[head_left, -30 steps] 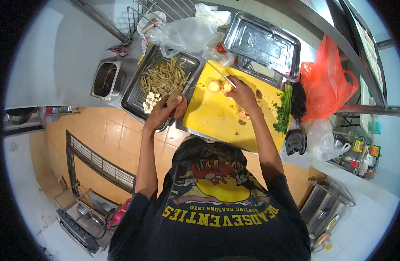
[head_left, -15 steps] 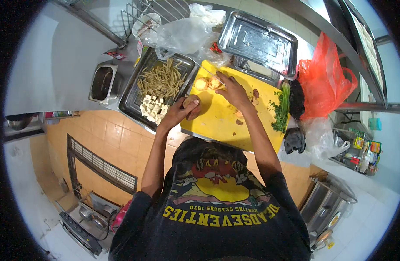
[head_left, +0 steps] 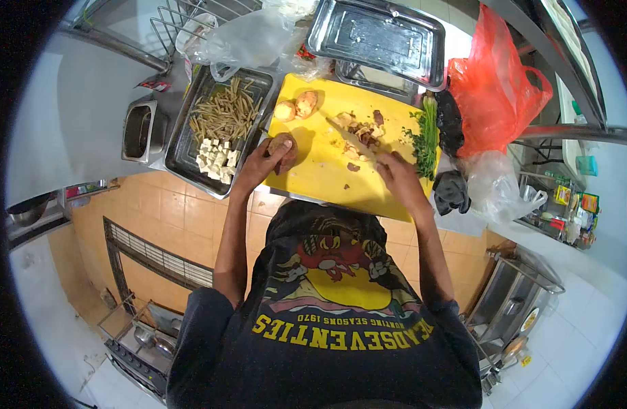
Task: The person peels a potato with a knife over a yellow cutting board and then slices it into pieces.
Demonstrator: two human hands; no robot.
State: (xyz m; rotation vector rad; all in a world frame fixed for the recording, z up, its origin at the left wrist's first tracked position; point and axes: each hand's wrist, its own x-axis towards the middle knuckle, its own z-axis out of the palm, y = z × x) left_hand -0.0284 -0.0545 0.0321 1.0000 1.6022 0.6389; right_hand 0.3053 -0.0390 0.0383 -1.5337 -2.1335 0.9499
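My left hand (head_left: 257,165) is closed around a brown-skinned potato (head_left: 287,155) at the left edge of the yellow cutting board (head_left: 307,178). My right hand (head_left: 398,177) grips a knife (head_left: 351,139) over the right half of the board, its blade angled toward the far left. Under and beyond the blade lies a heap of peel scraps (head_left: 368,131). Two peeled potatoes, one pale (head_left: 284,111) and one more orange (head_left: 306,104), rest at the board's far left corner. Green stalks with leaves (head_left: 428,140) lie along its right edge.
Left of the board, a metal tray (head_left: 179,158) holds cut green beans (head_left: 225,112) and white tofu cubes (head_left: 217,160). A small metal container (head_left: 142,131) stands farther left. Behind are an upturned-looking metal tray (head_left: 378,42) and clear plastic bags (head_left: 249,34); an orange bag (head_left: 494,88) hangs right.
My right hand has moved with the knife from near the peeled potatoes to the board's right side, nearer me. Scraps are now gathered in a heap. My left hand still holds the potato.
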